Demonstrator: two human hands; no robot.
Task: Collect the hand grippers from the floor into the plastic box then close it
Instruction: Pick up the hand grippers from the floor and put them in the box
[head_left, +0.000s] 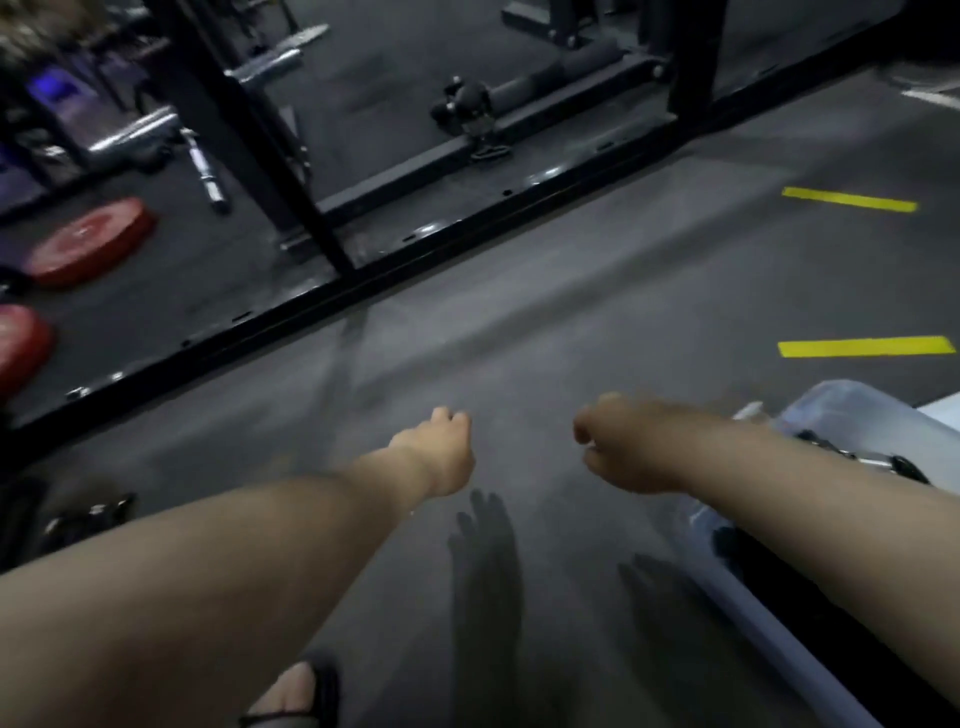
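Gym floor (571, 291), plastic box (852, 410), hand grippers (883, 464) seemingly inside

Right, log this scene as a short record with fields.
left grip: over the floor, fingers bent down, holds nothing
right grip: beside the left, holds nothing
box: at right, under the right forearm
grippers: some seen in the box
dark items: on the floor at far left, too blurred to name
plates: red, beyond the black rack
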